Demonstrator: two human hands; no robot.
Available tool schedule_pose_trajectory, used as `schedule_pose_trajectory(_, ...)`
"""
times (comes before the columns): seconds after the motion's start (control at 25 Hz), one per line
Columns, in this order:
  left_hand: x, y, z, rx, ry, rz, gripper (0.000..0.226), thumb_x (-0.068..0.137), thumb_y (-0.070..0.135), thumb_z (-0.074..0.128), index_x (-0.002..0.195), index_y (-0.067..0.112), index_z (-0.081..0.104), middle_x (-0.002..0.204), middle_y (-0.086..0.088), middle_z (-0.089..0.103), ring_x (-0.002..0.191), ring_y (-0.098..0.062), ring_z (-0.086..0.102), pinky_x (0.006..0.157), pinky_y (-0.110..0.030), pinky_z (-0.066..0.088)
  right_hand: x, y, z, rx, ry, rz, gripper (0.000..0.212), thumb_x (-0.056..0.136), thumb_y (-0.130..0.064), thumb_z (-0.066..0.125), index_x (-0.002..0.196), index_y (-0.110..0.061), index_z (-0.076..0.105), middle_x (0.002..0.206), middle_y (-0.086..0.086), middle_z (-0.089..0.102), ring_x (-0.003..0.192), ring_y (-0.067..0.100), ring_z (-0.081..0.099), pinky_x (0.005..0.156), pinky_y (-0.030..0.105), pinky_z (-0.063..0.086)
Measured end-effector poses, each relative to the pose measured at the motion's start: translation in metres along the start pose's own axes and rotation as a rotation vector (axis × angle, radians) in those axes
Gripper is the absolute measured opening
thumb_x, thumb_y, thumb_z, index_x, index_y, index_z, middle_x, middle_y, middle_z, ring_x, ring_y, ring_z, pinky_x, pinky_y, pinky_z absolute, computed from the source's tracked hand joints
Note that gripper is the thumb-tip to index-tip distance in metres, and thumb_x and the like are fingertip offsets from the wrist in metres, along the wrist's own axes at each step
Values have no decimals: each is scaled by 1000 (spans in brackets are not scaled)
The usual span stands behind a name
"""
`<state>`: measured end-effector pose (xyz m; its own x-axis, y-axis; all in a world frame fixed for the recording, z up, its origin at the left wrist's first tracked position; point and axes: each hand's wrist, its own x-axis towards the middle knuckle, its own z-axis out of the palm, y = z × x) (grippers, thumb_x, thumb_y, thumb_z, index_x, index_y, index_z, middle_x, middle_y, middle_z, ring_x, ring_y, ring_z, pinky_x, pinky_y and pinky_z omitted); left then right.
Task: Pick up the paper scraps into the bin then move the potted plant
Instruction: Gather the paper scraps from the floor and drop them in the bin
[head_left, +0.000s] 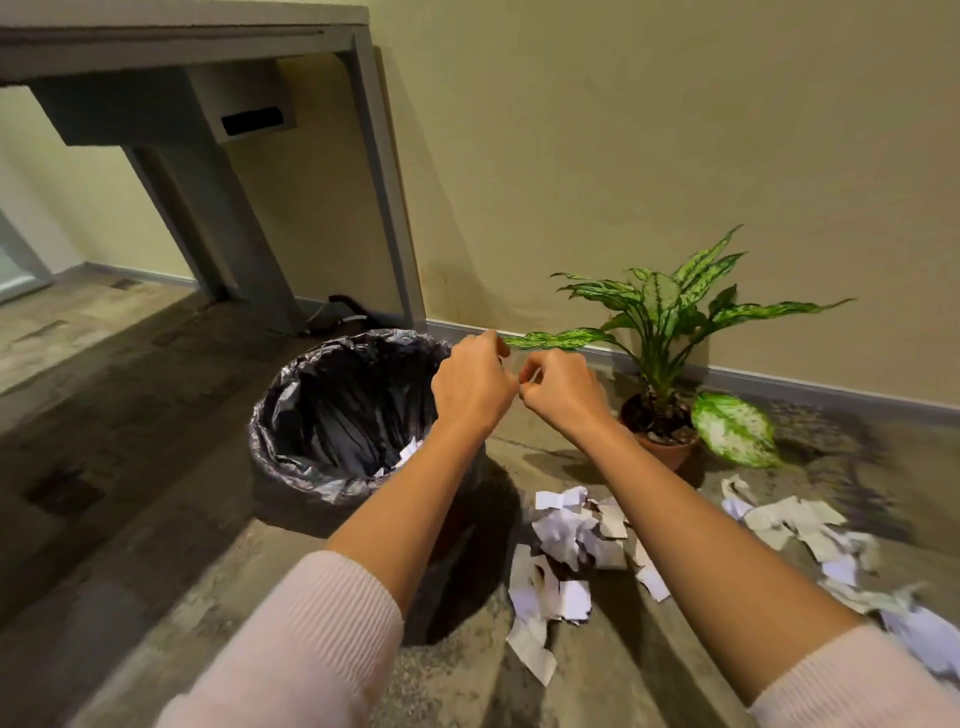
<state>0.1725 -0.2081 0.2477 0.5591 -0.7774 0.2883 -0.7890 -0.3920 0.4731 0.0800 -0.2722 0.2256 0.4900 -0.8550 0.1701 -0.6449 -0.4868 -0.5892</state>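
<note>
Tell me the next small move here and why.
Probably lower the right hand to the nearest paper scraps and gather a handful: both hands look empty beside the bin, which holds only a few pieces, and the potted plant waits.

No readable text, label, brand, number or sign appears anywhere in this view. The torn paper scraps (563, 540) on the floor beside the bin (343, 415) show blank white and grey faces, and the bin's black liner and the terracotta plant pot (667, 449) carry no lettering.
</note>
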Motion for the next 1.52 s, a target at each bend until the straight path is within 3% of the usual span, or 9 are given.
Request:
schedule_pose_trajectory(0.24, -58, 37, 81, -75, -132, 46, 25, 85, 24, 62, 109, 17, 58, 112, -3, 60, 101, -25, 61, 79, -38, 48, -45, 90, -2, -84, -111, 158, 13, 83, -27, 59, 89, -22, 68, 95, 9, 68, 91, 32, 64, 72, 37, 52)
schedule_pose_trajectory(0.48, -106, -14, 136, 93, -487, -206, 42, 83, 25, 65, 121, 18, 49, 127, -8, 47, 111, -31, 57, 85, -40, 47, -82, 149, 42, -113, -378, 196, 25, 77, -15, 57, 99, -22, 66, 104, 9, 67, 95, 29, 63, 73, 32, 50)
schedule_pose_trajectory(0.6, -129, -52, 155, 169, -719, -315, 84, 73, 40, 77, 140, 16, 32, 142, -14, 33, 128, -36, 45, 98, -44, 45, -94, 162, 78, -187, -556, 113, 47, 78, -14, 62, 124, -20, 54, 121, 13, 59, 109, 30, 58, 81, 33, 49)
schedule_pose_trajectory(0.72, -152, -75, 168, 215, -915, -384, 131, 60, 49, 86, 154, 17, 1, 155, -19, 6, 144, -39, 20, 112, -50, 33, -106, 166, 112, -327, -718, 19, 79, 77, -18, 68, 144, -28, 27, 151, 14, 28, 137, 36, 34, 100, 47, 45)
schedule_pose_trajectory(0.84, -174, -86, 183, 240, -923, -362, 141, 56, 49, 88, 154, 20, -9, 154, -18, 1, 144, -39, 14, 112, -50, 31, -113, 163, 135, -367, -765, -95, 97, 77, -12, 67, 150, -36, 6, 157, 13, 8, 145, 39, 8, 106, 53, 35)
schedule_pose_trajectory(1.04, -184, -98, 203, 237, -781, -337, 117, 62, 37, 87, 150, 17, 13, 142, -18, 20, 132, -40, 30, 103, -47, 41, -105, 159, 168, -505, -862, -207, 113, 72, -12, 75, 148, -46, -2, 159, 14, -6, 146, 39, 1, 104, 55, 37)
schedule_pose_trajectory(1.16, -179, -103, 206, 159, -719, -350, 83, 70, 30, 81, 138, 23, 36, 131, -12, 31, 118, -35, 48, 95, -44, 49, -99, 158, 173, -552, -895, -215, 99, 73, -20, 76, 148, -40, 14, 157, 15, -2, 145, 39, 1, 105, 56, 37)
schedule_pose_trajectory(1.32, -184, -100, 206, 101, -602, -303, 47, 83, 20, 65, 127, 28, 51, 120, -6, 43, 106, -30, 58, 85, -38, 48, -100, 162, 170, -501, -857, -173, 74, 77, -20, 72, 139, -33, 33, 149, 12, 17, 140, 36, 13, 100, 52, 43)
schedule_pose_trajectory(1.52, -193, -88, 209, 17, -499, -296, 17, 82, 9, 59, 91, 20, 69, 100, -3, 61, 89, -23, 64, 76, -34, 51, -119, 176, 156, -343, -690, -118, 30, 83, -14, 65, 112, -20, 56, 127, 10, 40, 124, 30, 36, 94, 42, 44)
